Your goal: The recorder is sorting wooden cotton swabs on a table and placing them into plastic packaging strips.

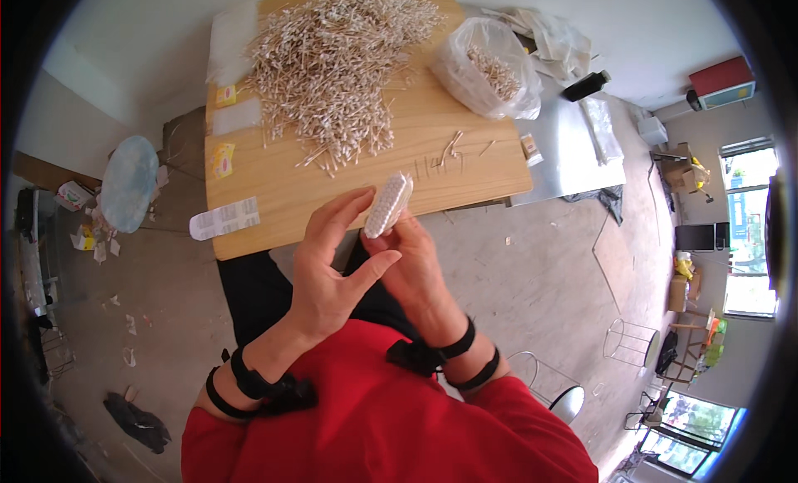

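My right hand (418,265) is closed round the lower end of a bundle of cotton swabs (388,205), just in front of the table's near edge. The white tips face up in a tight, even cluster. Left of the bundle, my left hand (328,271) has its fingers stretched and thumb apart, with nothing in it; its thumb tip lies close to my right hand. Farther off, a large heap of loose cotton swabs (332,63) covers much of the wooden table (465,171). A few single swabs (450,147) lie beyond the bundle, to its right.
At the back right stands a clear plastic bag (465,80) with more swabs inside. A printed paper strip (226,219) and small yellow labels (223,160) lie along the table's left side. Right of it are a metal surface (557,163), a black bottle (586,86) and a stool (568,402).
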Demonstrator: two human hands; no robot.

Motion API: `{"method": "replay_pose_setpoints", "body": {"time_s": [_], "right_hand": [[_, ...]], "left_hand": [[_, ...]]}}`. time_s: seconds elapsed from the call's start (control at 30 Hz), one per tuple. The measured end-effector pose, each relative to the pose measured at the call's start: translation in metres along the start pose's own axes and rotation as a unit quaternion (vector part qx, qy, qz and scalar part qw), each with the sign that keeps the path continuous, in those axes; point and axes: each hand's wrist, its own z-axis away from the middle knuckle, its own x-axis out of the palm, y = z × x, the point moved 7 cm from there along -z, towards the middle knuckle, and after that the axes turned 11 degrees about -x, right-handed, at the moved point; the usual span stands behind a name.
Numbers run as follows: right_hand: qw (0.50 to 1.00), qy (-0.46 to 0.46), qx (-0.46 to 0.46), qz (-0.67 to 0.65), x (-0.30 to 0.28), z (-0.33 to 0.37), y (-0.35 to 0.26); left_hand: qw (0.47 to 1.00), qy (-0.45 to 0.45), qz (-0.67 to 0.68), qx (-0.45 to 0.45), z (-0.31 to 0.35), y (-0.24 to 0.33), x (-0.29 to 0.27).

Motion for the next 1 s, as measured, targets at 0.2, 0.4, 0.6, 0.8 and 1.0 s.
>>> {"method": "replay_pose_setpoints", "body": {"time_s": [0.2,0.4,0.6,0.8,1.0], "right_hand": [[0.997,-0.04,-0.006,-0.068,-0.006,0.004,0.001],[0.825,-0.085,-0.313,0.464,-0.018,-0.012,-0.073],[0.695,-0.22,-0.303,0.613,0.012,-0.013,-0.069],[0.671,-0.218,-0.303,0.64,-0.025,-0.003,-0.08],[0.627,-0.355,-0.264,0.641,0.015,0.006,-0.058]], "left_hand": [[0.987,0.044,-0.114,0.101,-0.009,0.032,0.019],[0.996,-0.03,-0.081,0.009,-0.045,0.0,0.013],[0.979,-0.05,-0.18,0.086,-0.052,-0.019,0.012],[0.967,-0.147,-0.135,0.159,-0.045,-0.049,0.053],[0.958,-0.082,-0.243,0.129,-0.01,-0.062,0.019]]}}
